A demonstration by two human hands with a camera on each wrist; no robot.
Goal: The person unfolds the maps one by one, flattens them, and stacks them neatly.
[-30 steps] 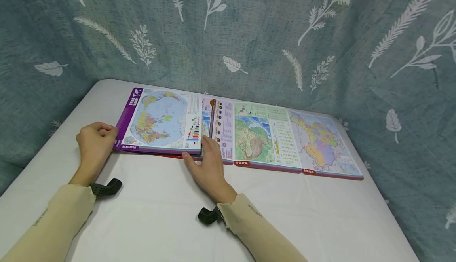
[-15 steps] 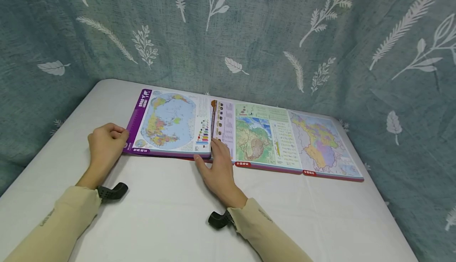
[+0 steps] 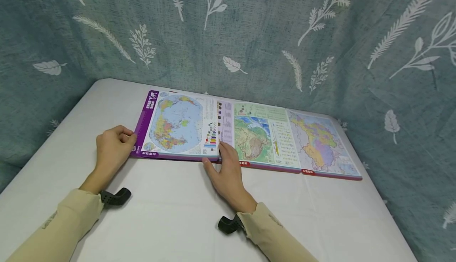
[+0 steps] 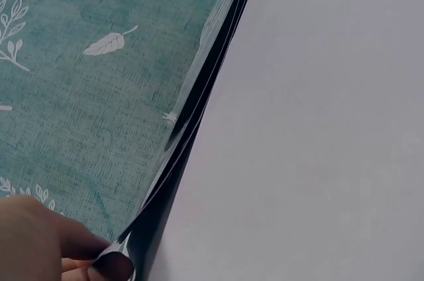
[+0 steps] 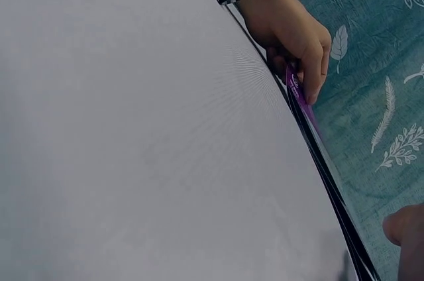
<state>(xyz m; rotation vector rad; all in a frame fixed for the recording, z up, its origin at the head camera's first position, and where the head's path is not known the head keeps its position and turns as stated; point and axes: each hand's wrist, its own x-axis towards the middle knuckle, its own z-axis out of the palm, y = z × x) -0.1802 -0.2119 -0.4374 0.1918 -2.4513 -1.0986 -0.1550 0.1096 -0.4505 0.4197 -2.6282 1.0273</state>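
A purple-bordered world map lies at the left of the table in the head view, over other map sheets. My left hand pinches its near left corner between thumb and fingers. That pinch also shows on the purple corner in the right wrist view. At the near right corner, my right hand rests against the map with fairly straight fingers along the side edge and the thumb by the front edge. The lilac map panel is partly covered by the world map.
To the right lie a green terrain map and a coloured political map, side by side on the white table. A teal curtain with white leaf patterns hangs behind and around the table.
Both hands have moved to the right with the world map. The map now covers more of the lilac panel beside it. The other maps stay put.
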